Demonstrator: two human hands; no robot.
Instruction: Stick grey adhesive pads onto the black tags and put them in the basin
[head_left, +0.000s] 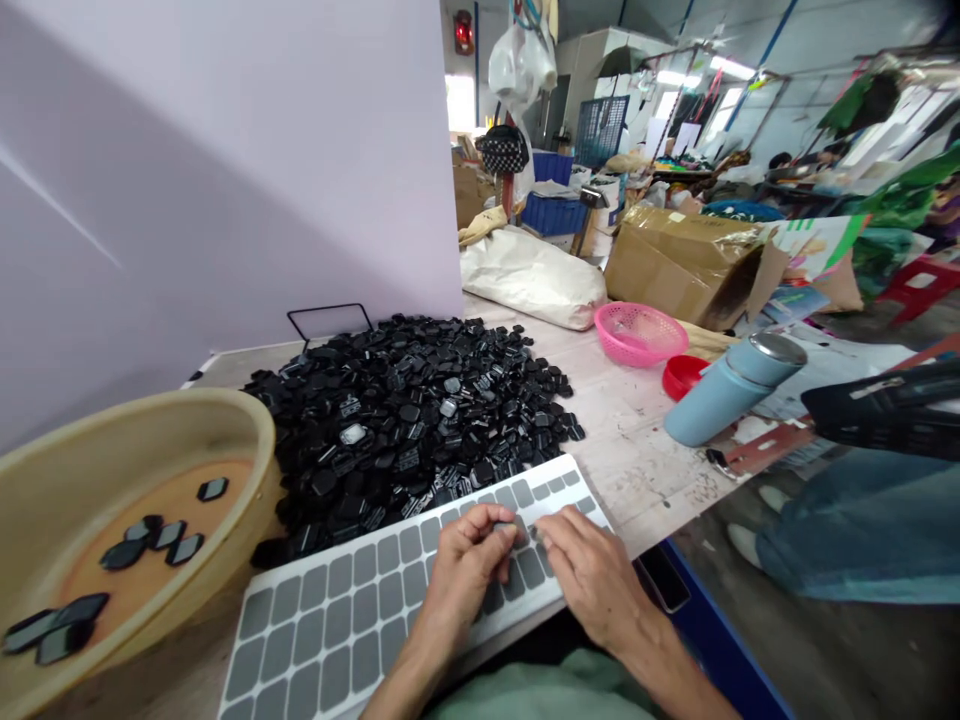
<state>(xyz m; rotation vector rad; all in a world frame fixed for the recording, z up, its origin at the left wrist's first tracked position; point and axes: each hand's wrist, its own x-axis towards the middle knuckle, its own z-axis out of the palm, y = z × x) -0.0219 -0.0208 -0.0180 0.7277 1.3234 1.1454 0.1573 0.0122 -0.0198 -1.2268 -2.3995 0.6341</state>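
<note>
Grey pads (pixel 340 582), likely mid-peel, on a white sheet (pixel 561 464)
Left hand (pixel 461 570) and right hand (pixel 592 562) curl over the sheet, any grip on a pad unclear; next probably wants a clean lift.

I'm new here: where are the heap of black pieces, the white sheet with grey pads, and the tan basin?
Heap of black pieces (pixel 412 410): head view, its middle.
White sheet with grey pads (pixel 555 470): head view, its white margin.
Tan basin (pixel 135 452): head view, its inner wall.
</note>
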